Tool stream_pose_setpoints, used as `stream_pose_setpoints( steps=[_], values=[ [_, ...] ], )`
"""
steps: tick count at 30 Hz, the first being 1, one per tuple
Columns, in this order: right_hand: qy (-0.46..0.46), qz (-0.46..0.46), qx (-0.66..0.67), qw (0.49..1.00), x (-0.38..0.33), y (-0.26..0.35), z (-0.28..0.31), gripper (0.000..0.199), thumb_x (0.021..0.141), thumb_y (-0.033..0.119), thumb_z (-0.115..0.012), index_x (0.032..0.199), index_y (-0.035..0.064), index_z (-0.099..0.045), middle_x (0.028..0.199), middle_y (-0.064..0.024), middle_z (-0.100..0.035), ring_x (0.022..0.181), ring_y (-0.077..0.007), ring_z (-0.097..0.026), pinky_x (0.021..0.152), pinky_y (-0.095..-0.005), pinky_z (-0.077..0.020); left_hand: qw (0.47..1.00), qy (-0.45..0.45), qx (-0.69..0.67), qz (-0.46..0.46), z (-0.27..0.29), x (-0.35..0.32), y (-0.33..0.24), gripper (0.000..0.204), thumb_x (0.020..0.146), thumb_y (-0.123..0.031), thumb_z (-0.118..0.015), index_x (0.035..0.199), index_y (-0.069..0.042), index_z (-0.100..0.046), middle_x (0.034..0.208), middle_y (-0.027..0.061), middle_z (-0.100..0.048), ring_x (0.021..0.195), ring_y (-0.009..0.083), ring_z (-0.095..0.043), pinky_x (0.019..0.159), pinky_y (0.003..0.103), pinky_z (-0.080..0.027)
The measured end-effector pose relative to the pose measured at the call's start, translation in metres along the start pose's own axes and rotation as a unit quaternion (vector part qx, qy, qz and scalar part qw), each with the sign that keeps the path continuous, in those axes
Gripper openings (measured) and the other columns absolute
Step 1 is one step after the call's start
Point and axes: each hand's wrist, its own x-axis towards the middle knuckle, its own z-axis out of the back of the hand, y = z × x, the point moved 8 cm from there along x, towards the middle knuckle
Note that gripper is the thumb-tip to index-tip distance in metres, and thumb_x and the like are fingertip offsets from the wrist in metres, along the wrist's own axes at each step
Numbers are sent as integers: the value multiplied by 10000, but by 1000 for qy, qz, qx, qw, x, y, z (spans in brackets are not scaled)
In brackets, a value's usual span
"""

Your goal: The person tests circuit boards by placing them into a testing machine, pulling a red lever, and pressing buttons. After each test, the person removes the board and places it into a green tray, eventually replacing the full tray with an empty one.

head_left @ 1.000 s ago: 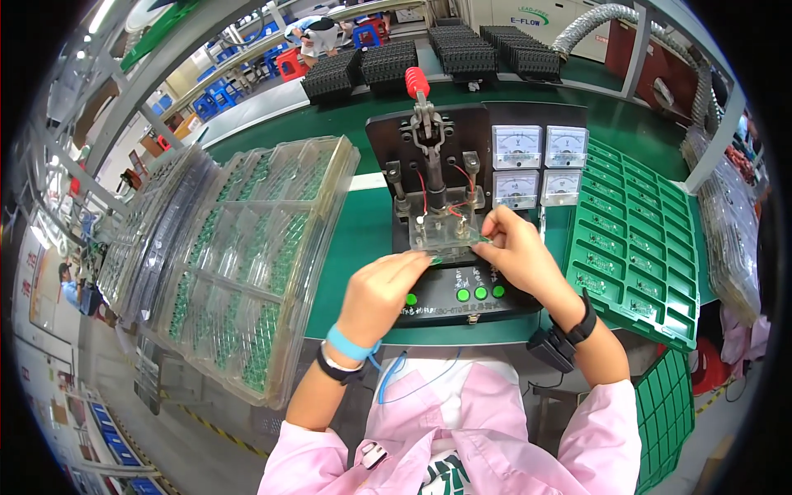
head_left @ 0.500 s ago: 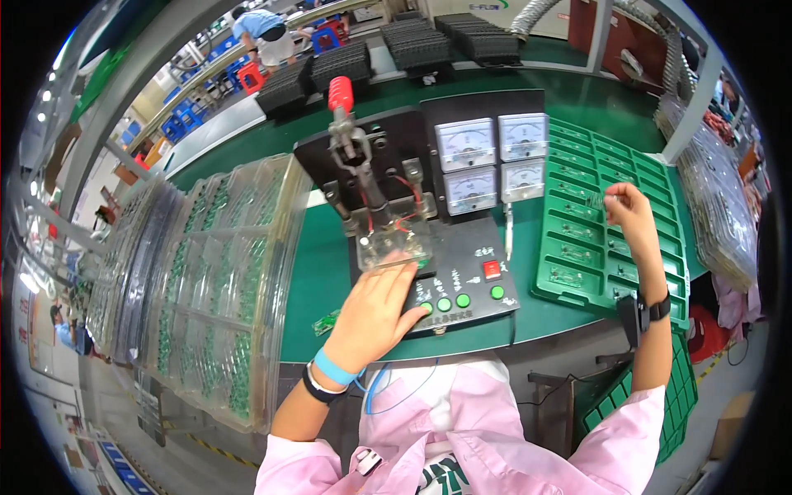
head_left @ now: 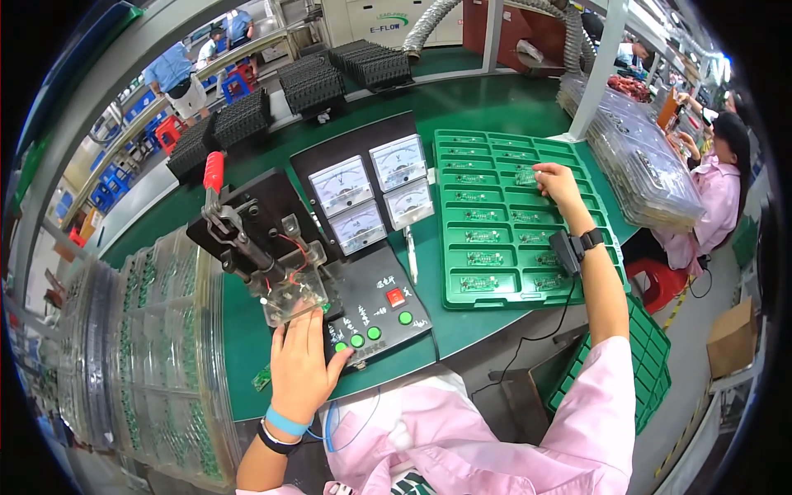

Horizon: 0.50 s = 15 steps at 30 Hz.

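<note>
My left hand [head_left: 301, 367] lies with outstretched fingers at the front of a black test fixture [head_left: 363, 301]. Its fingertips reach the lower edge of the clear plate [head_left: 295, 299], and its thumb is beside the leftmost green button [head_left: 341, 348]. What lies under the plate is mostly hidden. Above it stands a toggle clamp with a red handle [head_left: 214, 172]. Over the green compartment tray [head_left: 483, 299], my right hand [head_left: 561, 188] pinches the edge of a small circuit board [head_left: 525, 176] at a second-column compartment. Similar boards lie in many other compartments.
Four-dial meter panel [head_left: 340, 186] rises behind the fixture; a white pen-like tool [head_left: 412, 256] hangs beside it. A loose board [head_left: 261, 379] lies left of my hand. Clear tray stacks [head_left: 165, 330] stand left, more [head_left: 635, 169] at right, near a co-worker in pink [head_left: 716, 194].
The view has swung right, so the fixture and tray sit farther left in it. My right hand stays over the tray with the board; my left hand keeps its place at the fixture.
</note>
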Motion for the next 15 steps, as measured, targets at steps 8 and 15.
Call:
stream_pose_setpoints(
  steps=[8,15],
  values=[
    [40,-27,-127,991,-36,-3,-11,240,841,91,-648,1065,12,-676,820,-73,-661,755,-154,-636,681,-282,-524,1000,-1,7,30,2,-8,-13,661,828,-355,-686,1312,45,-477,1357,228,-488,1304,346,-441,1068,503,-312],
    [-68,286,-279,914,-90,87,-34,170,799,77,-630,955,19,-663,968,-176,-659,948,-366,-627,836,-436,-513,965,-241,98,-7,120,22,-30,687,834,-181,-637,1460,-57,-381,1491,218,-371,1391,373,-336,1139,509,-213]
  ],
)
